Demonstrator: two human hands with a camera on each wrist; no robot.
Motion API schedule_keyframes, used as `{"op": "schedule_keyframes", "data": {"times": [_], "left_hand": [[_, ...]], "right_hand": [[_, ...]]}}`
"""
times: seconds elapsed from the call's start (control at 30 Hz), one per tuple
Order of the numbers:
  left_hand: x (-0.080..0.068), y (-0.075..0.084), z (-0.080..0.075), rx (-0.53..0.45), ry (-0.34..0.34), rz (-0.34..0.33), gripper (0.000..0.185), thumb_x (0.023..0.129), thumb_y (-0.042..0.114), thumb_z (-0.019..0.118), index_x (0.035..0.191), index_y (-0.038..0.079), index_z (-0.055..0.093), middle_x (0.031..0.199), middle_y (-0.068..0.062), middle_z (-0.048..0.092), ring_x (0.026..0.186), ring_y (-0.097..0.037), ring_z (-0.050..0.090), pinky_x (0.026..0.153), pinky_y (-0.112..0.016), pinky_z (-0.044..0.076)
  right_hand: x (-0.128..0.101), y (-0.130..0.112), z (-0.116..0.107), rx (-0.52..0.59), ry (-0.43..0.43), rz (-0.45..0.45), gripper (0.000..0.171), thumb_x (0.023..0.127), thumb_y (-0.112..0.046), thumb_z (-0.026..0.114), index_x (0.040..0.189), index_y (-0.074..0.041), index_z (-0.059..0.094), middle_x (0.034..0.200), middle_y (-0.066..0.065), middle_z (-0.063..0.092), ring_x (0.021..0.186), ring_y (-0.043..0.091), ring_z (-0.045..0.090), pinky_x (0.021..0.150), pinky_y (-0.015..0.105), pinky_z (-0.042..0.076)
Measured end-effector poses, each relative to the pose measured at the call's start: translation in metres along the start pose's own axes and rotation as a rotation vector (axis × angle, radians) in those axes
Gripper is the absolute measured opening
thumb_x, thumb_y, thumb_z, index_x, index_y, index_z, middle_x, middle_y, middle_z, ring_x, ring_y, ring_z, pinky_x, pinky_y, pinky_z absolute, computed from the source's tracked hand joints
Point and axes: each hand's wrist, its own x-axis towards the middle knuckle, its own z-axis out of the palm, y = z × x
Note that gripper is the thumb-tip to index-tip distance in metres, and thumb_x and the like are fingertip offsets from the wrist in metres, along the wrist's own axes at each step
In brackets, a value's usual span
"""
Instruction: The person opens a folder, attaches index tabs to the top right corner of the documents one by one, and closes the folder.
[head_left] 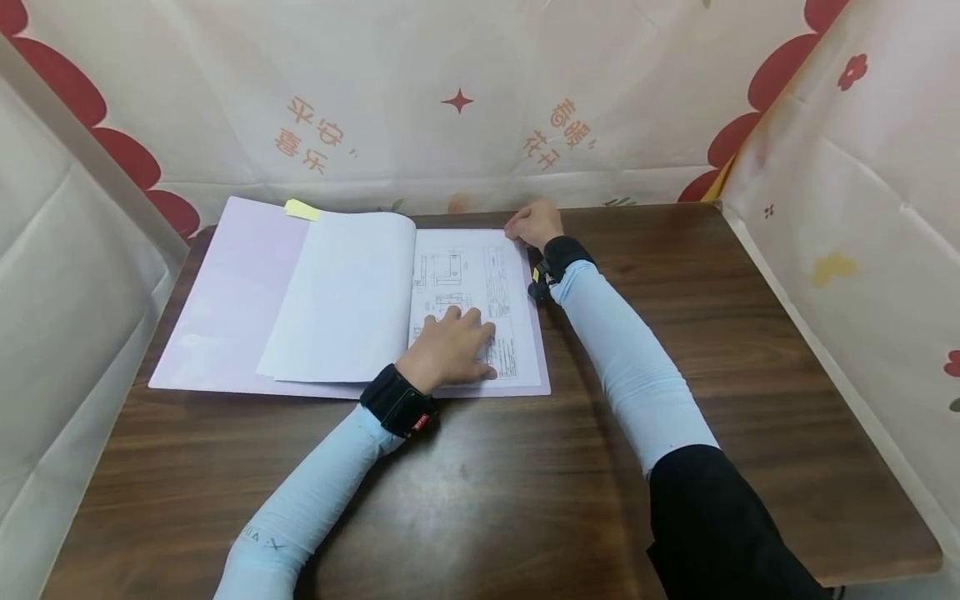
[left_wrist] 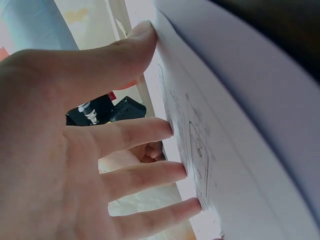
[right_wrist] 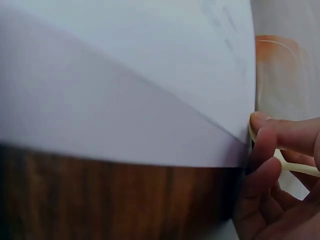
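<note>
One open lilac folder [head_left: 232,292] is lying on the dark wooden table [head_left: 675,350], its long axis running from nine to three o'clock, with a stack of white sheets [head_left: 345,296] turned over to the left. We are pressing our left hand [head_left: 450,346], fingers flat and spread, on the one printed drawing page [head_left: 480,283]. Our right hand [head_left: 534,223] is curling its fingertips at that page's far corner, at about one o'clock, pinching its edge. One yellow tab [head_left: 302,208] is sticking out at eleven o'clock. Bare tabletop is stretching out toward three and six o'clock.
</note>
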Motion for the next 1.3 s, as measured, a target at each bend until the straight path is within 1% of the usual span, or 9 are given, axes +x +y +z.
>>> {"op": "schedule_keyframes", "data": {"times": [0.13, 0.3, 0.43, 0.57, 0.77, 0.87, 1.1, 1.3], "left_hand": [[0.000, 0.000, 0.002, 0.000, 0.004, 0.004, 0.069, 0.089, 0.056, 0.075, 0.145, 0.019, 0.058, 0.145, -0.010, 0.056, 0.129, -0.036, 0.053, 0.100, -0.061, 0.049], [0.000, 0.000, 0.002, 0.011, 0.008, 0.005, 0.068, 0.089, 0.055, 0.074, 0.144, 0.019, 0.058, 0.144, -0.010, 0.056, 0.127, -0.035, 0.054, 0.100, -0.061, 0.050], [0.000, 0.000, 0.001, 0.021, 0.011, 0.010, 0.068, 0.089, 0.055, 0.074, 0.143, 0.018, 0.058, 0.143, -0.011, 0.057, 0.126, -0.036, 0.054, 0.100, -0.062, 0.050], [0.001, 0.000, 0.000, 0.018, 0.016, 0.013, 0.068, 0.088, 0.056, 0.075, 0.143, 0.018, 0.059, 0.144, -0.011, 0.056, 0.126, -0.037, 0.054, 0.099, -0.063, 0.049], [0.000, 0.000, 0.001, 0.001, 0.008, 0.011, 0.069, 0.088, 0.056, 0.075, 0.143, 0.018, 0.059, 0.145, -0.012, 0.056, 0.127, -0.039, 0.053, 0.100, -0.065, 0.048], [0.000, 0.001, 0.001, 0.001, 0.006, 0.006, 0.069, 0.088, 0.056, 0.076, 0.143, 0.017, 0.059, 0.145, -0.013, 0.055, 0.127, -0.040, 0.053, 0.100, -0.066, 0.047], [0.002, 0.000, 0.003, 0.013, -0.001, 0.005, 0.069, 0.088, 0.057, 0.075, 0.143, 0.018, 0.059, 0.145, -0.012, 0.055, 0.126, -0.039, 0.053, 0.101, -0.066, 0.048], [0.003, -0.002, 0.004, 0.026, 0.009, 0.005, 0.069, 0.088, 0.057, 0.075, 0.142, 0.018, 0.059, 0.143, -0.012, 0.056, 0.124, -0.038, 0.054, 0.100, -0.065, 0.048]], "right_hand": [[-0.006, -0.001, 0.001, -0.020, 0.024, -0.002, 0.019, 0.094, -0.016, 0.072, 0.109, -0.007, 0.080, 0.117, 0.009, 0.068, 0.098, 0.024, 0.061, 0.078, 0.029, 0.052], [-0.002, -0.001, 0.004, -0.038, 0.026, 0.023, 0.020, 0.093, -0.021, 0.074, 0.108, -0.009, 0.080, 0.115, 0.007, 0.068, 0.101, 0.026, 0.061, 0.081, 0.032, 0.054], [0.002, -0.001, 0.005, -0.123, 0.045, 0.021, 0.022, 0.093, -0.027, 0.075, 0.106, -0.010, 0.079, 0.114, 0.007, 0.069, 0.103, 0.028, 0.061, 0.086, 0.038, 0.052], [0.005, -0.001, 0.007, -0.196, 0.082, 0.003, 0.021, 0.093, -0.028, 0.075, 0.103, -0.010, 0.078, 0.112, 0.008, 0.069, 0.103, 0.029, 0.061, 0.090, 0.043, 0.048], [0.004, 0.004, 0.006, -0.189, 0.096, 0.019, 0.023, 0.093, -0.029, 0.077, 0.106, -0.010, 0.076, 0.114, 0.009, 0.069, 0.106, 0.030, 0.060, 0.096, 0.046, 0.047], [0.005, 0.007, 0.006, -0.180, 0.098, 0.025, 0.024, 0.093, -0.029, 0.077, 0.108, -0.011, 0.076, 0.115, 0.009, 0.068, 0.107, 0.030, 0.060, 0.095, 0.045, 0.047], [0.004, 0.009, 0.005, -0.145, 0.104, 0.043, 0.025, 0.090, -0.029, 0.081, 0.106, -0.010, 0.075, 0.113, 0.009, 0.068, 0.105, 0.030, 0.060, 0.091, 0.044, 0.048], [0.000, 0.006, 0.004, -0.125, 0.107, 0.041, 0.023, 0.092, -0.028, 0.078, 0.106, -0.010, 0.075, 0.112, 0.009, 0.067, 0.106, 0.030, 0.059, 0.091, 0.043, 0.047]]}}
